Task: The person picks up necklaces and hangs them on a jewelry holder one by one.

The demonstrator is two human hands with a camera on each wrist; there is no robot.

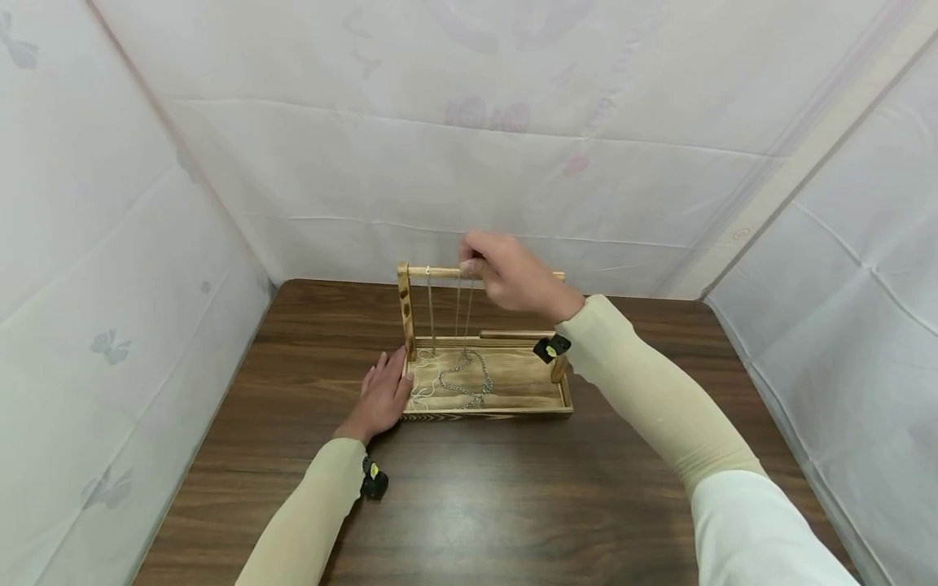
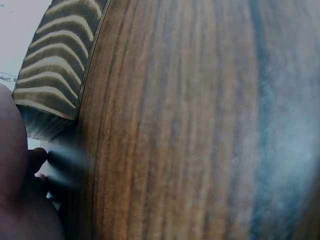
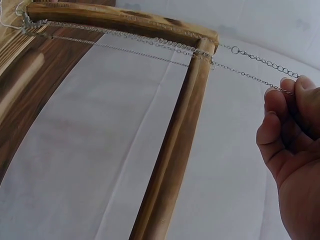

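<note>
On the dark wooden table (image 1: 513,488), the left hand (image 1: 383,396) rests flat, fingers straight, against the wooden rack's (image 1: 485,404) left end, while beyond it the right hand (image 1: 513,277) pinches a thin, limp, tangle-prone chain (image 3: 250,75) at the top rail (image 3: 120,20), best held by its end links.

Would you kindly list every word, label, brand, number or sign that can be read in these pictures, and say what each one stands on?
None can be read.
White sheets behind the table: faint pinkish prints, too pale and blurred to read.
Wooden stand, chain, right hand, left hand: no text.
Black wrist cameras: a small yellow mark, too small to read.
</note>
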